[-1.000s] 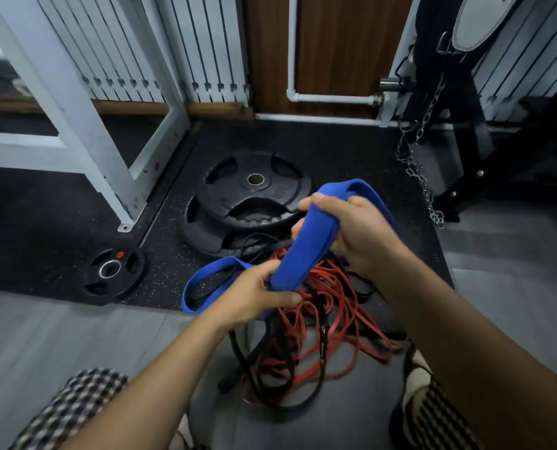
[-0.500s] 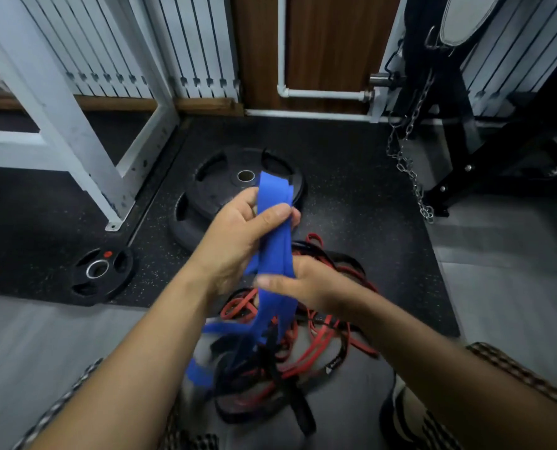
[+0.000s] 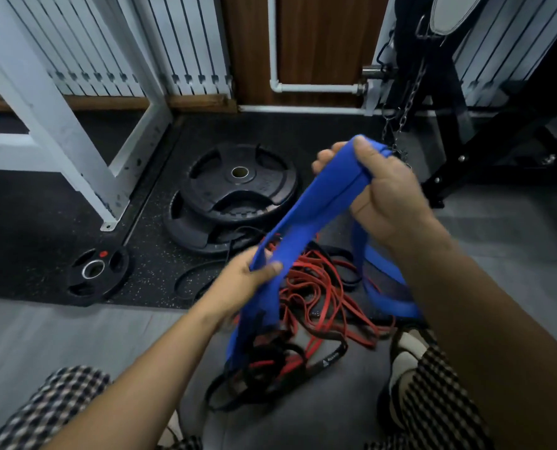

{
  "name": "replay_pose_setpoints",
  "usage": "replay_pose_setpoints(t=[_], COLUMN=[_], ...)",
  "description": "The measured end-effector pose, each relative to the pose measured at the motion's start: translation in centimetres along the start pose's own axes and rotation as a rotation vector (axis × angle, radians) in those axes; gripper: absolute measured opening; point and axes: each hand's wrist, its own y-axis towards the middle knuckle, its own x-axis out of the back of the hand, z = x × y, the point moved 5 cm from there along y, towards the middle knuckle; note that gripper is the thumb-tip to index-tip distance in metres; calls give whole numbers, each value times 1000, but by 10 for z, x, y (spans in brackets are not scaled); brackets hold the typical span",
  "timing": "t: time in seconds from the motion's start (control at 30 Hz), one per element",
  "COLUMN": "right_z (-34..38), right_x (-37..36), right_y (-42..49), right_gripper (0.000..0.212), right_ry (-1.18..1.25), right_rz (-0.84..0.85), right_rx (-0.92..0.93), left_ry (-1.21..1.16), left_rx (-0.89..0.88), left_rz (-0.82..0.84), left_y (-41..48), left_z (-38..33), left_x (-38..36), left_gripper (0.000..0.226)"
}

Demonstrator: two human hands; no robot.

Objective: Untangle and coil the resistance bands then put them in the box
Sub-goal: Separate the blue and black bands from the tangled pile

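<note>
Both my hands grip the blue band (image 3: 306, 219): right hand (image 3: 381, 186) high, left hand (image 3: 247, 274) lower, above the tangled red bands (image 3: 316, 297) on the floor.

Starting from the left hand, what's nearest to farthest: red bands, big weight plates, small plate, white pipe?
1. red bands, just right of the left hand and below it.
2. big weight plates, just beyond it.
3. small plate, off to the left.
4. white pipe, at the far wall.

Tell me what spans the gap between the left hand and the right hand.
The blue band runs from the left hand up to the right hand, gripped by both; the head view shows it.
</note>
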Motion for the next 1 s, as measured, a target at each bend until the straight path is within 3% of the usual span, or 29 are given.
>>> replay_pose_setpoints(t=[0.1, 0.23, 0.37, 0.5, 0.63, 0.73, 0.87, 1.0], right_z=[8, -25, -45, -70, -93, -104, -101, -81], right_x=[16, 31, 49, 28, 1, -2, -15, -20], right_y=[6, 7, -2, -16, -24, -31, -28, -13], right_gripper=[28, 24, 17, 18, 26, 33, 32, 28], right_ry=[72, 52, -405, -730, -496, -412, -266, -53], right_rz=[-91, -217, -217, 36, 166, 200, 97, -54], right_rx=[-5, -178, -396, -474, -432, -514, -413, -256], left_ry=[-238, -314, -528, -743, -892, -1015, -876, -718], left_rx=[-153, -278, -298, -366, -275, -174, -177, -61], left_rz=[-118, -41, 0, 34, -16, -90, -139, -120], left_y=[1, -2, 1, -4, 3, 11, 12, 15], left_z=[-47, -76, -80, -95, -81, -66, -60, -44], left_x=[12, 23, 24, 23, 18, 30, 34, 36], left_gripper=[17, 28, 41, 29, 6, 15, 15, 55])
